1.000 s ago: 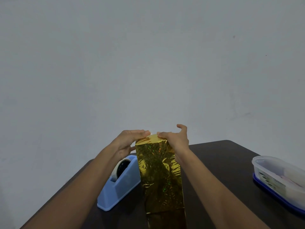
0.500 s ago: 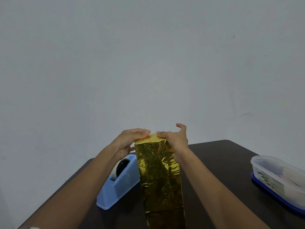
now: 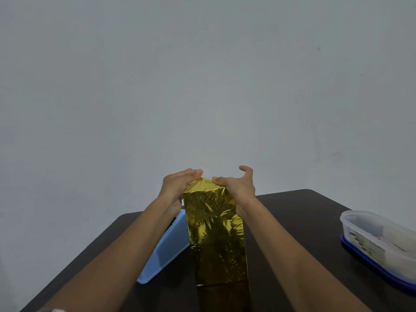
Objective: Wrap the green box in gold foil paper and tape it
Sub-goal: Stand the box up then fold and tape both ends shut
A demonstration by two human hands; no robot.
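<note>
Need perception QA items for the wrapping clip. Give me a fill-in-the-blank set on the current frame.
1. The gold-foil-wrapped box stands ___ on the dark table.
2. The left hand and the right hand both hold the box at its ___ end.
3. The blue tape dispenser sits on the box's ___ side.
4. The clear plastic container sits near the table's ___ edge.

Missing words: upright; top; left; right

Foil-wrapped box (image 3: 216, 235) upright on the table (image 3: 304, 221) before you, tape dispenser (image 3: 165, 251) just beside it on your left; plastic container (image 3: 378, 239) well apart on your right, at the table's edge
</note>
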